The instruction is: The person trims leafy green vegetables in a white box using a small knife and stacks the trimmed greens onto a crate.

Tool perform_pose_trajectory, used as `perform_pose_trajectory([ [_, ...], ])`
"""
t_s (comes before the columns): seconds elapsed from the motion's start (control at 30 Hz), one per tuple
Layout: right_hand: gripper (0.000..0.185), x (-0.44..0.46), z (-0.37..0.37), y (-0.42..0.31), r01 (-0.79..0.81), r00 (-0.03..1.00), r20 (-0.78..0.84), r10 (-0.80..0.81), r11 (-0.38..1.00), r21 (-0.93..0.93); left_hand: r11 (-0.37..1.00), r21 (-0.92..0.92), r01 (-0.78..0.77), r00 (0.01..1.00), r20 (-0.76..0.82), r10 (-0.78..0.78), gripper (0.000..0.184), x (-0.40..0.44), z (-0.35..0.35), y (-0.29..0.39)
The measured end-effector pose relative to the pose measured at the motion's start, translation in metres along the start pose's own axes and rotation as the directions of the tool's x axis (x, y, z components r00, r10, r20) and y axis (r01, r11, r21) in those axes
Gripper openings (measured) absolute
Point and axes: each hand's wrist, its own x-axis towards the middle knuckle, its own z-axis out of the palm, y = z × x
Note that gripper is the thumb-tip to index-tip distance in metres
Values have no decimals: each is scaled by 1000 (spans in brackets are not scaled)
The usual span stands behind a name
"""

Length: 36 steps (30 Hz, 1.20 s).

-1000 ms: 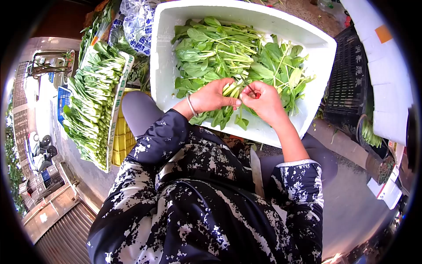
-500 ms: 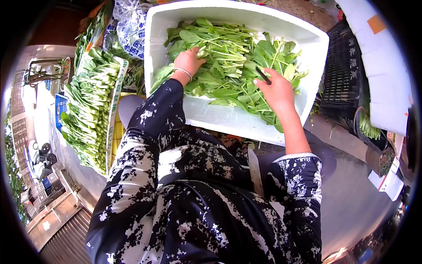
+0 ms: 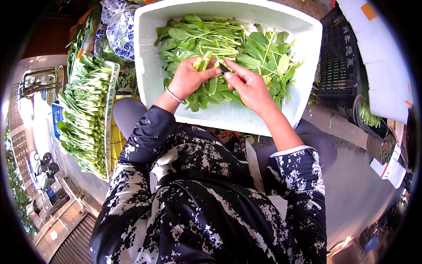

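My left hand [image 3: 190,78] is closed around a few stalks of leafy greens [image 3: 203,61], their pale cut ends pointing up and their leaves hanging below. Close against it, my right hand [image 3: 249,84] grips a small dark-bladed knife [image 3: 224,67], with the blade by the left fingers and stalks. The knife's handle is hidden in my right hand. Both hands are over a white foam box [image 3: 141,66], where a heap of loose leafy greens [image 3: 263,46] lies.
Left of the box, bundled greens [image 3: 85,119] are stacked in a row with stems facing right. A clear plastic bag with blue print [image 3: 121,33] sits behind them. To the right stand a black plastic crate [image 3: 337,57] and a white foam panel [image 3: 382,66].
My left hand has lifted stalks from the heap and come nearer the body. My right hand has moved left with the knife, so the hands now meet.
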Motion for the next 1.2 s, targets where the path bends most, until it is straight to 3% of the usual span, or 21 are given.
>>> perform_pose_trajectory([
  [0.13,41,-1,-4,1,-39,999,-6,39,999,6,999,-4,38,999,2,-38,29,-3,8,1],
  [0.2,36,1,-6,7,132,989,-65,-135,990,-50,999,15,44,999,19,-44,29,-2,7,-5],
  [0.23,36,1,-9,7,130,989,-67,-133,990,-50,998,31,47,998,37,-49,30,-2,6,-8],
  [0.3,37,0,-13,5,-254,966,81,245,959,127,995,83,53,997,50,-57,25,-2,5,-13],
  [0.43,33,5,-7,30,-331,943,-7,332,941,75,990,104,95,992,78,-103,25,-5,4,-25],
  [0.5,31,12,-16,44,-400,889,-227,398,916,39,994,61,86,994,61,-90,27,-11,0,-30],
  [0.53,30,16,-21,52,-397,877,-262,402,915,77,995,22,97,993,71,-98,29,-13,-4,-35],
  [0.57,33,20,-26,60,-359,875,-323,360,931,66,996,9,88,994,58,-89,29,-14,-8,-38],
  [0.63,47,34,-36,61,-481,819,-344,459,876,25,973,-54,223,970,111,-216,29,-20,-17,-38],
  [0.67,56,39,-37,59,-481,804,-385,452,876,23,979,3,203,972,121,-202,28,-25,-20,-35],
  [0.7,65,52,-28,58,-458,813,-394,428,889,20,989,115,88,982,158,-106,32,-27,-29,-36],
  [0.73,71,65,-29,71,-364,861,-363,357,930,50,980,124,158,975,136,-175,35,-36,-31,-32],
  [0.77,69,66,-24,59,-314,890,-351,293,949,-4,982,151,116,987,94,-131,38,-43,-29,-37],
  [0.8,62,75,-32,78,-244,908,-337,248,968,55,960,197,-197,980,28,196,35,-46,-22,-50],
  [0.87,42,93,-35,103,-221,917,-315,245,969,108,986,85,-145,989,53,141,29,-66,-24,-15],
  [0.97,28,105,-37,120,-283,905,-340,254,959,-37,963,-184,-198,980,-7,201,27,-52,-17,-36],
  [1.03,23,107,-40,115,-249,921,-321,219,967,-55,971,-141,-195,979,-85,184,27,-54,-18,-40],
  [1.1,14,109,-37,110,-340,885,-328,332,940,33,974,-105,-201,964,-196,178,28,-51,-21,-47],
  [1.2,13,112,-34,108,-333,897,-315,309,943,-21,983,-91,-158,967,-217,136,26,-55,-23,-43],
])
